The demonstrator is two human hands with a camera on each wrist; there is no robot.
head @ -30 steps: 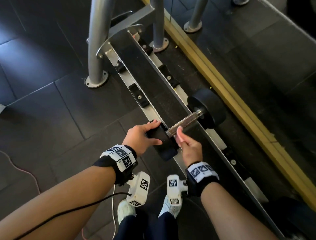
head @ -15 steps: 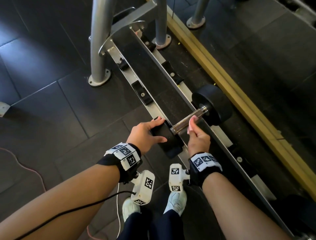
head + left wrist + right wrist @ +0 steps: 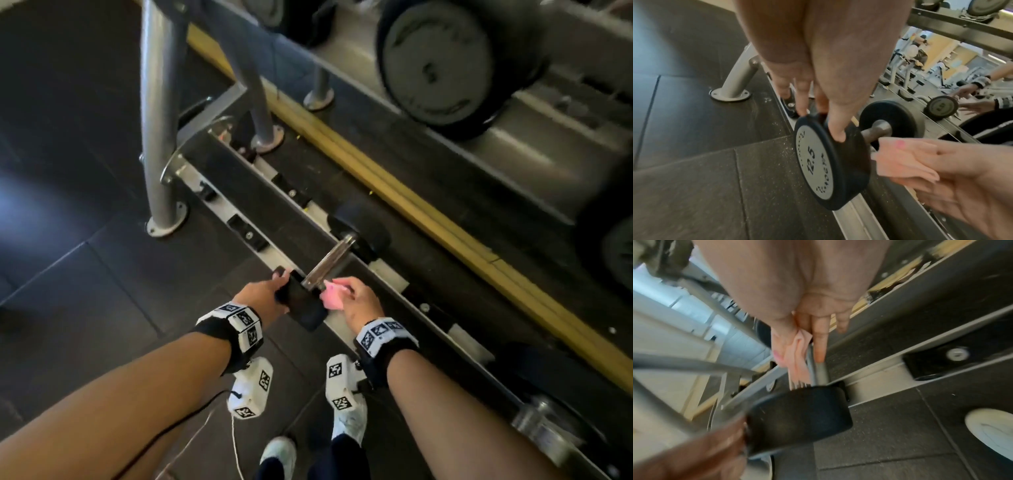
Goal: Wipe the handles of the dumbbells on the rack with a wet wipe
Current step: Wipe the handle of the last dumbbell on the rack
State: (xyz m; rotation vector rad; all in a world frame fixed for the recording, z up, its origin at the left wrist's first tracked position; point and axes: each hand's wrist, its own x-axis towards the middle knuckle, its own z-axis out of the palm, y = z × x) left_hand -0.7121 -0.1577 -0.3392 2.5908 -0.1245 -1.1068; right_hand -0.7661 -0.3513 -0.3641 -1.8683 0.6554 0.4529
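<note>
1. Rack point(image 3: 263, 192), bottom rail: one dumbbell point(image 3: 337, 255) lying across it.
2. Left hand point(image 3: 262, 299) fingers curled over the near weight's rim, gripping it.
3. Right hand point(image 3: 359, 301) pinches one pink wipe point(image 3: 332, 296), just beside the handle's near end.
</note>
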